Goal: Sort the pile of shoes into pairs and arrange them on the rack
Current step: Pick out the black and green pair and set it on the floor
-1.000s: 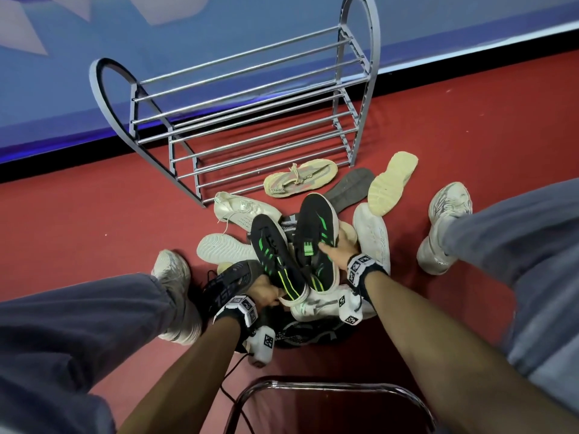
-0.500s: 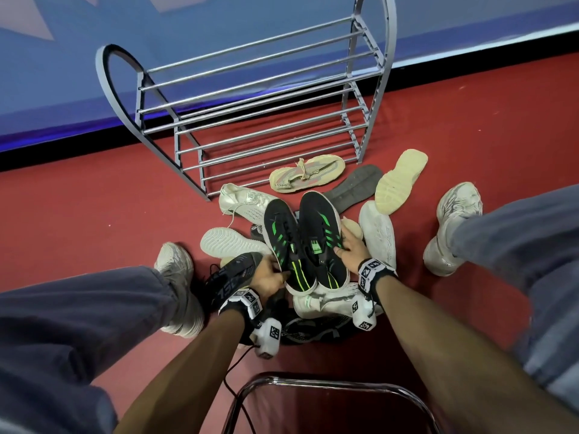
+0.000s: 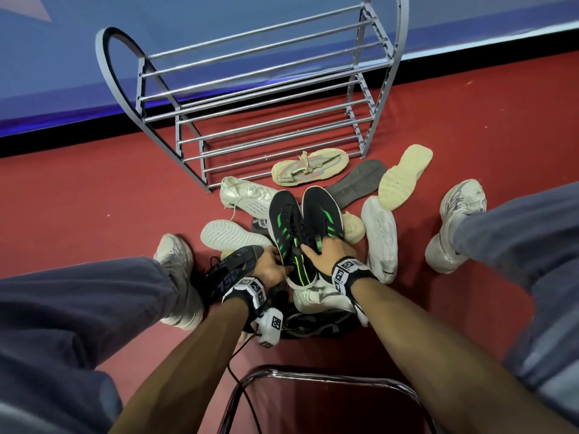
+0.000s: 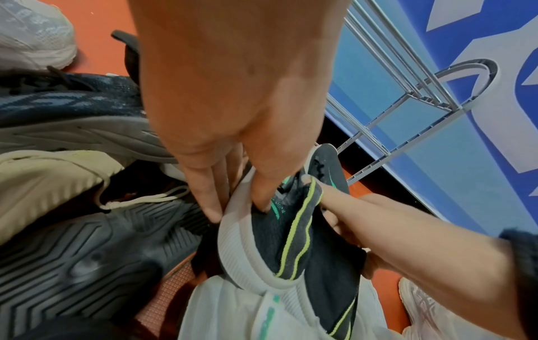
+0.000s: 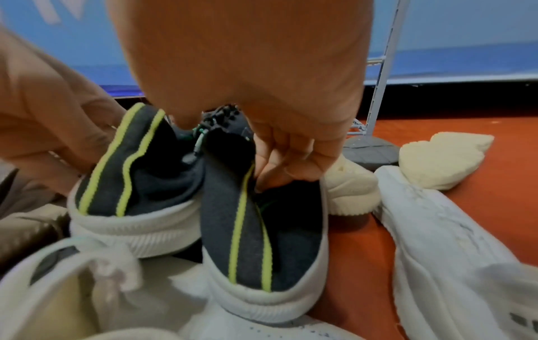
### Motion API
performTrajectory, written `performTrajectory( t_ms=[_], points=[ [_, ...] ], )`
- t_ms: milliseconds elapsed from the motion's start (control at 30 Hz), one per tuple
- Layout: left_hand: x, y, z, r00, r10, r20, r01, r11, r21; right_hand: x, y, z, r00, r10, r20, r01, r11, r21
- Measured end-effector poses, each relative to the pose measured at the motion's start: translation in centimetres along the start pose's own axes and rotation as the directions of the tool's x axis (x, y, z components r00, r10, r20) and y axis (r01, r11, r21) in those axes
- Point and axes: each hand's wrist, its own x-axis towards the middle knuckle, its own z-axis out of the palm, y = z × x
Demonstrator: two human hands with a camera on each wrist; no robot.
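Letters that look like "CAPAD" are being shown on the heel side of the tan shoe [image 3: 308, 168].

Pair of black knit sneakers [image 3: 305, 228]: green and lime stripes, white ribbed soles
Metal tube shoe rack [image 3: 266, 98]: silver-grey
Floor [image 3: 94, 198]: red
Far wall [image 3: 219, 20]: blue, black base strip
Upturned chunky sole, right [image 3: 404, 177]: cream

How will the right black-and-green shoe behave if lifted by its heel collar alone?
The right black-and-green shoe looks knit and soft: its collar already folds under the right hand, so it will probably sag. It seems light. Its toe may dip, likely bumping the left black-and-green shoe alongside.
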Motion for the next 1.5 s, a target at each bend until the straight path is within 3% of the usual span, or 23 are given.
performTrajectory(
  t_ms=[267, 500, 733, 1000, 1267, 1367, 1500],
  points=[
    [-0.2, -0.2, 0.3, 0.998, 0.045, -0.032, -0.042, 0.996, 0.073, -0.4, -1.1, 2.0, 0.992, 0.077, 0.096, -0.063, 0.989, -0.136],
    [0.3, -0.6, 0.2, 0.999, 0.037, -0.022, -0.035, 0.996, 0.078, -0.4, -1.0, 2.5, 0.991, 0.128, 0.031, -0.128, 0.992, 0.0],
    [-0.5, 0.2, 0.2, 0.998, 0.062, -0.027, -0.06, 0.995, 0.075, 0.5, -0.5, 1.2, 0.992, -0.088, 0.092, 0.076, 0.988, 0.131],
    [-2.0, 4.8, 0.6, 0.996, 0.091, 0.016, -0.092, 0.99, 0.105, -0.9, 0.4, -3.6, 0.997, -0.071, -0.015, 0.073, 0.977, 0.203],
    [-3.5, 11.5, 6.5, 0.978, 0.189, 0.093, -0.204, 0.958, 0.202, -3.3, 5.9, -7.9, 0.986, 0.082, -0.148, -0.046, 0.971, 0.235],
    [-3.4, 14.1, 9.9, 0.972, 0.177, 0.153, -0.208, 0.955, 0.213, -3.0, 10.2, -8.3, 0.977, 0.111, -0.185, -0.069, 0.973, 0.22],
    [-2.7, 16.7, 16.2, 0.931, 0.248, 0.267, -0.311, 0.922, 0.228, -2.6, 17.2, -9.9, 0.966, 0.186, -0.178, -0.15, 0.968, 0.2]
  ],
)
